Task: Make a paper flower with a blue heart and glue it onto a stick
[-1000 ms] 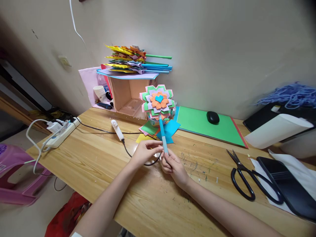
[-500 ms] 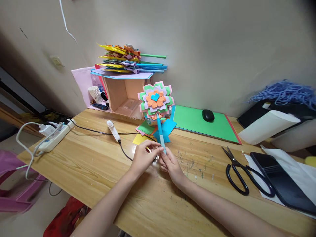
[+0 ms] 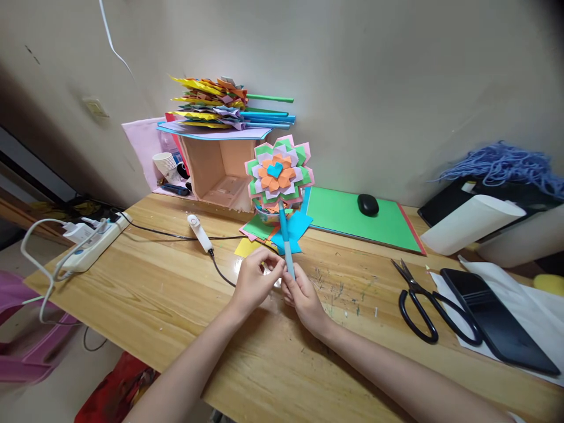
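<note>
A layered paper flower [image 3: 282, 171] in pink, green, lilac and orange, with a blue heart at its centre, stands nearly upright above the table. Its rolled paper stem [image 3: 286, 247] is blue at the top and paler grey-blue lower down. My right hand [image 3: 305, 298] is closed around the stem's lower end. Thumb and forefinger of my left hand [image 3: 255, 281] pinch together at the stem's left side, touching it. Behind the flower, loose coloured paper pieces [image 3: 296, 230] lie by a small container partly hidden by the petals.
Black-handled scissors [image 3: 416, 294] and a phone [image 3: 496, 314] lie at right. A corded white tool [image 3: 200, 234] rests at left, near a power strip [image 3: 94, 244]. More paper flowers [image 3: 211, 104] are stacked on a cardboard box [image 3: 215, 170]. A mouse [image 3: 368, 205] sits on green sheets [image 3: 335, 212].
The flower head has tilted slightly and looks a little larger and higher. Both hands keep nearly the same hold, and the whole view has shifted a little.
</note>
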### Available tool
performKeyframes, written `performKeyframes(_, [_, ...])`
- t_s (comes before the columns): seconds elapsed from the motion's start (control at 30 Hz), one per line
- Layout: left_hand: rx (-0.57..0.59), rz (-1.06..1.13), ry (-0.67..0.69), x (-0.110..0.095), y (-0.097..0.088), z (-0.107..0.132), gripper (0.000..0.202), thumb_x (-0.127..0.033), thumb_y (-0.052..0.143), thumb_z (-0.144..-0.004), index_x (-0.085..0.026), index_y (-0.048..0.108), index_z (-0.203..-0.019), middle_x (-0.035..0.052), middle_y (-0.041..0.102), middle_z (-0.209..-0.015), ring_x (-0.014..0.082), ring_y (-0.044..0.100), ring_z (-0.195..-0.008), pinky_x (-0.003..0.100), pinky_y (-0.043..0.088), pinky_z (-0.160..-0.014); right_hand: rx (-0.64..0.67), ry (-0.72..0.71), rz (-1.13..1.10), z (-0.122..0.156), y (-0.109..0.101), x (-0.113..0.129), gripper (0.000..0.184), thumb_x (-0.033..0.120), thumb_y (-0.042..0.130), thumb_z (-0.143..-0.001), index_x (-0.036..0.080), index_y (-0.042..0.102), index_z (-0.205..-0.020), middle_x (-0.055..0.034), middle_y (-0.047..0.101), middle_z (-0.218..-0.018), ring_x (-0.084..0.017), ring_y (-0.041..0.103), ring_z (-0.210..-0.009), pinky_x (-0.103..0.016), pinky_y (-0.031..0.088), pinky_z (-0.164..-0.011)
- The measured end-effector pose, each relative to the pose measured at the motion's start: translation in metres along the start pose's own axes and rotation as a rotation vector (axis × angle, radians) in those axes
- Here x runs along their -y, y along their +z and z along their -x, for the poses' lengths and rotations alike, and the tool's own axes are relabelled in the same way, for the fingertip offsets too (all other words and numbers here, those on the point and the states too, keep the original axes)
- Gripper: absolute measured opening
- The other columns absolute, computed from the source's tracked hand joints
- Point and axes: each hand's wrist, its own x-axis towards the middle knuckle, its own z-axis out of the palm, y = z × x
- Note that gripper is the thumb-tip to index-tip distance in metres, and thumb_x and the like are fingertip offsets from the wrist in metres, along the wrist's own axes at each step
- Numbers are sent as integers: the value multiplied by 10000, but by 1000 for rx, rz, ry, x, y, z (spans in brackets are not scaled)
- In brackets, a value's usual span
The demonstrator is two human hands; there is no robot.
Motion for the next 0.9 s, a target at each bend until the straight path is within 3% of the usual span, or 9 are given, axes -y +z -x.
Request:
performKeyframes(0.1, [-106,77,-92,8,-4,-6,174,-321,466,-834,-184,527,-744,-13,523,-694,117,479,-648,219,357,-590,15,-42,-119,0,0,3,219,423,416,-885,206,417,-856,85,271,-538,-60,200,-429,-204,150,-397])
performKeyframes(0.23, [-339,186,-243,25,-18,-13,239,-333,380,-858,-200,414,-663,-43,397,-592,109,396,-537,212,313,-514,-87,-114,-184,-7,-7,17,221,433,443,-868,216,428,-828,80,290,-533,-61,212,-416,-186,161,-377])
performKeyframes(0.33, [-437,125,-209,27,-29,-18,288,-357,377,-859,-199,410,-620,-43,381,-559,110,386,-522,215,312,-509,-193,-191,-220,-20,-21,38,217,430,451,-864,221,430,-812,77,295,-531,-62,236,-405,-179,196,-366])
performKeyframes(0.43, [-385,46,-94,13,-35,-33,278,-391,452,-825,-190,526,-647,-32,460,-559,116,436,-543,216,339,-529,-269,-261,-242,-33,-39,61,221,427,461,-860,217,435,-797,74,314,-532,-57,263,-396,-180,229,-366])
performKeyframes(0.53, [-286,18,34,-12,-37,-70,201,-355,559,-749,-180,656,-746,18,623,-663,158,555,-636,235,409,-577,-287,-277,-257,-40,-51,77,230,430,479,-850,211,442,-791,74,332,-526,-54,277,-390,-181,231,-367])
performKeyframes(0.63, [-257,-59,129,-33,-36,-117,160,-195,572,-687,-187,699,-784,57,690,-836,207,618,-809,290,467,-733,-276,-282,-278,-41,-55,86,244,440,497,-836,209,441,-781,80,335,-515,-49,268,-380,-178,217,-362])
performKeyframes(0.73, [-213,-133,156,-43,-30,-150,287,-57,592,-569,-192,710,-793,85,649,-1075,277,519,-1098,378,365,-960,-240,-271,-315,-38,-52,92,266,455,506,-825,207,435,-764,87,323,-498,-44,251,-369,-175,204,-357])
performKeyframes(0.8, [-203,-127,155,-48,-22,-156,247,-104,602,-609,-195,706,-814,92,637,-1105,292,463,-1166,426,315,-1000,-206,-253,-330,-36,-48,95,271,461,507,-823,206,437,-766,91,312,-490,-44,239,-368,-174,198,-355])
performKeyframes(0.9, [-144,-93,156,-61,-9,-147,198,-293,551,-748,-193,702,-829,90,667,-1040,268,532,-1091,417,370,-956,-140,-245,-329,-31,-44,96,254,451,497,-835,204,451,-800,87,315,-496,-49,235,-387,-169,193,-357])
